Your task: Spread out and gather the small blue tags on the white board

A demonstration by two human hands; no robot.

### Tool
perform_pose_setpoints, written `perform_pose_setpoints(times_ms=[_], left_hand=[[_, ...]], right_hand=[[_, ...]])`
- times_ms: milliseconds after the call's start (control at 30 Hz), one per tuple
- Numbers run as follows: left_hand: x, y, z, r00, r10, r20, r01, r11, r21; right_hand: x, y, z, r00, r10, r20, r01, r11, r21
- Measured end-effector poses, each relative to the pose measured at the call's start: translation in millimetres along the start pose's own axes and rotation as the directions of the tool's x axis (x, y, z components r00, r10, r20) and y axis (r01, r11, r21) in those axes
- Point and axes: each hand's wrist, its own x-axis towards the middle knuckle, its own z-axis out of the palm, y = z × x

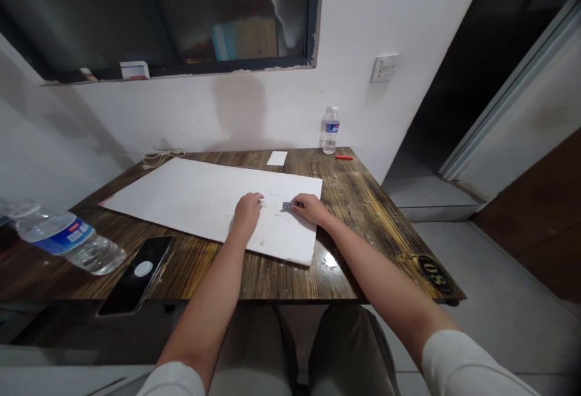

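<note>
A large white board (181, 193) lies flat on the dark wooden table, and both hands are over its right part. My right hand (309, 207) is closed on a small grey-blue flat piece with markings or slots (287, 206), whose left end sticks out past the fingers; its exact kind is too small to tell. To the left, my left hand (248, 209) rests on the board with curled fingers. Something tiny and whitish shows at its fingertips, too small to name. Faint marks are on the board between and below the hands.
A large water bottle (68, 235) and a black phone (136, 275) with a white disc lie at the table's left. Along the back are a coiled cable (161, 157), a white card (276, 158), a small upright bottle (331, 132) and a red stick-like thing (344, 157).
</note>
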Motion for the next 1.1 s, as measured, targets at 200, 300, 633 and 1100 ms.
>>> perform_pose_setpoints(times_ms=[200, 300, 633, 1100], left_hand=[[-2.7, 17.3, -7.2, 0.953, 0.221, -0.206, -0.265, 0.938, -0.223], [-5.4, 25.9, -7.5, 0.805, 0.550, -0.220, -0.586, 0.795, -0.156], [-6.5, 31.1, 6.5, 0.588, 0.773, -0.240, -0.789, 0.613, 0.041], [-8.9, 35.4, 1.7, 0.877, 0.462, -0.130, -0.464, 0.886, 0.019]], right_hand=[[1.8, 1.4, 0.4, 0.995, 0.079, -0.055, -0.074, 0.993, 0.087], [2.4, 2.4, -0.2, 0.988, 0.132, -0.076, -0.117, 0.978, 0.171], [5.1, 7.1, -3.4, 0.990, 0.105, 0.092, -0.137, 0.861, 0.490], [3.1, 3.3, -6.1, 0.997, 0.077, 0.015, -0.078, 0.948, 0.307]])
